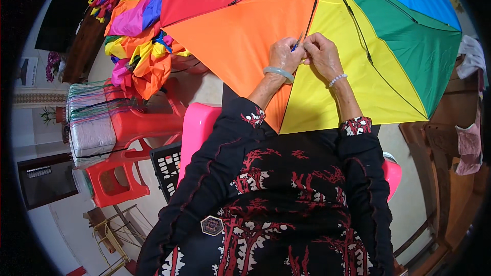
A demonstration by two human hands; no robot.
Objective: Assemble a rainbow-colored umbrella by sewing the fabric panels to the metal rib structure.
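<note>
A rainbow-coloured umbrella is spread open in front of me with its ribs showing. Both hands meet at the thin dark rib along the seam between the orange and yellow panels. My left hand, with a pale bangle at the wrist, is closed around a small tool with a blue part; its kind is mostly hidden by the fingers. Right beside it, my right hand, wearing a bead bracelet, is closed in a pinch close to the rib. What its fingertips grip is too small to make out.
Colourful folded fabric is heaped at the far left. Below it, a white wrapped bundle draped with coloured threads rests against red plastic stools. A black tray of small pieces lies by the pink chair. Wooden furniture stands at right.
</note>
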